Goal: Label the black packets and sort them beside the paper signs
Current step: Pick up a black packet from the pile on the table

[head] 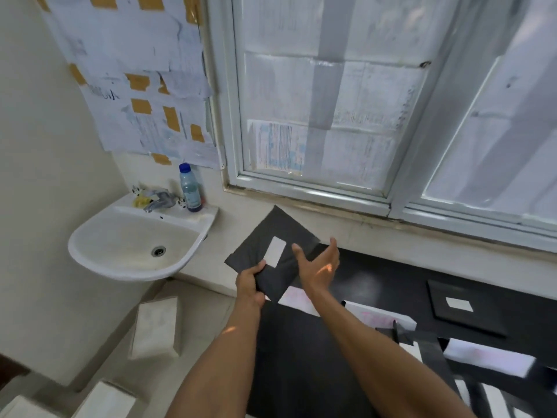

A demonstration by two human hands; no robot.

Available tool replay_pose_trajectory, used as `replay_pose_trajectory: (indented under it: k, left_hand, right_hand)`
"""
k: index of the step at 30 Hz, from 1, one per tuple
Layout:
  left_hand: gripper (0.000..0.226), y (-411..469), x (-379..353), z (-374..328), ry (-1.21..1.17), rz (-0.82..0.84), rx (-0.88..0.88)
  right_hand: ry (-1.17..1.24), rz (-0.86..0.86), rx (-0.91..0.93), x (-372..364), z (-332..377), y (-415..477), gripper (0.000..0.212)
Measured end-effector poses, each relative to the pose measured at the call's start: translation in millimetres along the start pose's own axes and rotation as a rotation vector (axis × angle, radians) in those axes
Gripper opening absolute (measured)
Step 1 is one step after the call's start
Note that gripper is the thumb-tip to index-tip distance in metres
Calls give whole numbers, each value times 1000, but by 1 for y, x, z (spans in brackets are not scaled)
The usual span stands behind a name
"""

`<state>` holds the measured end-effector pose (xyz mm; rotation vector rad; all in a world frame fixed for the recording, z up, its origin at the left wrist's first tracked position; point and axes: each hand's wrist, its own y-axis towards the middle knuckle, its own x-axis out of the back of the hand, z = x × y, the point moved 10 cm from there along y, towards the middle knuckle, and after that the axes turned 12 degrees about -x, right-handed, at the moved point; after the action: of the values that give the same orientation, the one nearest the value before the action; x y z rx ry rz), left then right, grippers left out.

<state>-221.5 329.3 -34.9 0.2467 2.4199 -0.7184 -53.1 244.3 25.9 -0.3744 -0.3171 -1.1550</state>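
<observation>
Her left hand (251, 285) grips the labelled black packet (271, 251) by its corner, lifted probably for sorting, while the right hand (319, 265) hovers open beside it.

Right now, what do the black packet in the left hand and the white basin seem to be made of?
The flat black packet with a white label, held in the left hand, looks like matte paper or thin card: it stays stiff and shows no gloss. The white rounded wall basin looks like glazed ceramic, smooth with a soft sheen.
</observation>
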Motion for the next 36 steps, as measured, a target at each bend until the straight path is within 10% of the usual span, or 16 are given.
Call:
replay_pose_trajectory:
  k: [10,15,20,25,31,36]
  left_hand:
    - [45,-6,-143,-11,-254,388,-89]
    - [62,24,-112,-53,283,-38,-475]
    - [80,52,-154,-45,532,301,-401]
    - [81,25,-193,8,659,716,-163]
    - [64,18,-190,5,609,505,-393]
    - [85,13,-196,1,803,548,-532]
  right_hand:
    - [515,514,-95,35,21,30,49]
    - [367,526,-76,107,52,80,39]
    - [336,509,-115,167,56,119,20]
    - [325,567,-189,156,43,120,47]
    - [284,331,-82,156,20,111,29]
    - [39,237,-14,152,8,104,100]
